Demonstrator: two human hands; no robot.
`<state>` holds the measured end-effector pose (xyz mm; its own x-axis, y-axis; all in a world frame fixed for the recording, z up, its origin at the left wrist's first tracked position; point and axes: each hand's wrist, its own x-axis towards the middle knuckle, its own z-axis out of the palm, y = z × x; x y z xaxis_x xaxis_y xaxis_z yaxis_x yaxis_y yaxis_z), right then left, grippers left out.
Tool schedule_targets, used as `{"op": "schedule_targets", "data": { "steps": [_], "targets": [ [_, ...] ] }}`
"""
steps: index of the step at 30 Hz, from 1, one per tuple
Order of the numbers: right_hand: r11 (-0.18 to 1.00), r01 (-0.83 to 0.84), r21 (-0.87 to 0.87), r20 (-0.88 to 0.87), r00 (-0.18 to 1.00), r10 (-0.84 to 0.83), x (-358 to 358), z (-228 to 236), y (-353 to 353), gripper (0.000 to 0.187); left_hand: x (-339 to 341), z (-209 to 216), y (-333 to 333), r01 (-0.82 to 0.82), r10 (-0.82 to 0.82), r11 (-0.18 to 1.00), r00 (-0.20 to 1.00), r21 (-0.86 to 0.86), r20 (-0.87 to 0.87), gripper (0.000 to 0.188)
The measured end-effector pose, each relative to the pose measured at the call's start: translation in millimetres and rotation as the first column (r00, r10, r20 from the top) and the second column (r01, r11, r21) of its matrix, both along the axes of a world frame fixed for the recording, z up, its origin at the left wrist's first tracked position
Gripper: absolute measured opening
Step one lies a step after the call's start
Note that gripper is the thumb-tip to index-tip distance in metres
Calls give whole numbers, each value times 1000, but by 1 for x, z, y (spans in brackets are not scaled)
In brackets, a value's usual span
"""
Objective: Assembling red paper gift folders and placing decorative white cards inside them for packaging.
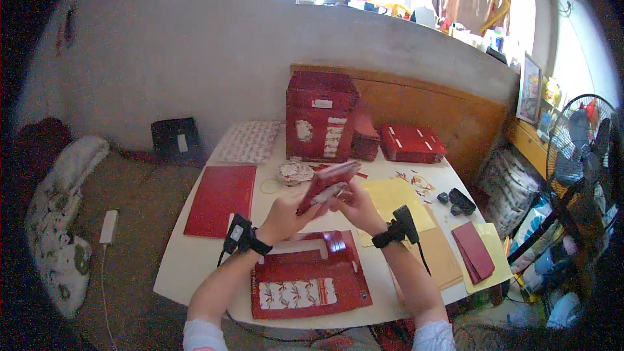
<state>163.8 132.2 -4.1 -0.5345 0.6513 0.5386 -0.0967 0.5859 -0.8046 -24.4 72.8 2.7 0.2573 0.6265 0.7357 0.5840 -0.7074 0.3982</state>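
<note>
Hands meet above the white worktop [195,257]: the left hand [281,216] and right hand [355,207] both grip a small stack of red cards [327,184], fingers closed on its edges. Below lies an opened red folder [309,279] with a patterned strip. Finished-looking red boxes [321,116] stand behind; loose red sheets [221,199] and yellow paper [393,198] seemingly remain unassembled.

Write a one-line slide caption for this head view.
Both hands, left hand and right hand, hold a folded red card piece above a flat red card sheet on a white table.
</note>
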Motion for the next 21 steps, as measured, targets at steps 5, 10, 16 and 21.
{"op": "schedule_targets", "data": {
  "steps": [5,10,16,21],
  "targets": [
    [777,-312,-546,-373,921,108,36,19,-29,36,15,12,-7,-212,371,869,877,447,-306,40],
    [390,-583,-713,-615,787,50,57,39,-63,40,34,7,-10,-149,559,717,706,681,-434,42],
    [668,-77,-740,-274,942,-194,59,21,-72,36,57,1,-15,-115,600,691,642,714,-477,40],
    [588,-36,-808,-246,928,-281,65,13,-70,32,70,-1,-19,-113,646,672,573,731,-505,38]
  ]
}}
